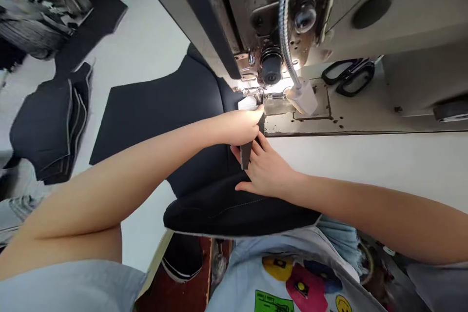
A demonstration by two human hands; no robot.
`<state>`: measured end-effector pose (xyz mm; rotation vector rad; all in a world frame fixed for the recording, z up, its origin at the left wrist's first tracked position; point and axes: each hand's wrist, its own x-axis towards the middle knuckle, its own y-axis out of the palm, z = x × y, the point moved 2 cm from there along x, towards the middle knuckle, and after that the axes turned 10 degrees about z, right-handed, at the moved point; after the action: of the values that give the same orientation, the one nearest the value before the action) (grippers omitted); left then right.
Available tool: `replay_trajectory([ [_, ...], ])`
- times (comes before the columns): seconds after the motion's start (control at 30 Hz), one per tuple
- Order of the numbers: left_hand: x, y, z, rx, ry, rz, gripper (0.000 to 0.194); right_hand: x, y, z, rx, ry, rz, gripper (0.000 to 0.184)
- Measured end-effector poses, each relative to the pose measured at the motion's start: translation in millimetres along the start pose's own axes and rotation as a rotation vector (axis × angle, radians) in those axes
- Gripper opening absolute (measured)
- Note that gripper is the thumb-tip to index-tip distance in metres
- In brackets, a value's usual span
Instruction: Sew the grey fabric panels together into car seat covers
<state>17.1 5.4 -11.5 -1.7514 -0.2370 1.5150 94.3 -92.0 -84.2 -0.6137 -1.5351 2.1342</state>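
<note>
Across a white tabletop [365, 156], under the bright lamp of an industrial sewing machine [365, 24]. Nearest, at the lower edge, a light blue printed shirt [241, 278]. Just beyond it, draped over the table edge, the rounded near part of a large black fabric piece [164, 102], with a line of pale stitching along it. On that fabric, right hand [268, 168] open and palm down, fingers extended under and beside the free end of a narrow dark strip [245, 155], thumb spread apart. Just past it, left hand [243, 126] closed on the same strip, pinching it between thumb and fingers close to the needle area [258, 95]. Out to the left, flat on the table, a stack of dark cut pieces [42, 129] with pale edges. Farther off, black-handled scissors [351, 75] lying on the machine bed, right of the needle; at the far left corner, heaped grey fabric [44, 14].
</note>
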Motion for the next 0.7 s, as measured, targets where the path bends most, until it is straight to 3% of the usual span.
replay_trajectory([
  [0.13, -13, 17.4, -6, 0.045, -0.035, 0.056, 0.074, -21, -1, 15, 0.085, -0.074, -0.021, 0.092],
  [0.3, -18, 33.0, -2, -0.060, -0.009, 0.029, 0.071, -42, 7, 28, 0.141, -0.186, 0.006, 0.079],
  [0.43, -11, 30.8, 1, -0.126, 0.031, 0.024, 0.068, -38, 11, 26, 0.125, -0.192, 0.017, 0.078],
  [0.7, -6, 18.8, -7, 0.150, -0.081, -0.012, 0.074, -28, -5, -4, 0.116, -0.189, 0.034, 0.072],
])
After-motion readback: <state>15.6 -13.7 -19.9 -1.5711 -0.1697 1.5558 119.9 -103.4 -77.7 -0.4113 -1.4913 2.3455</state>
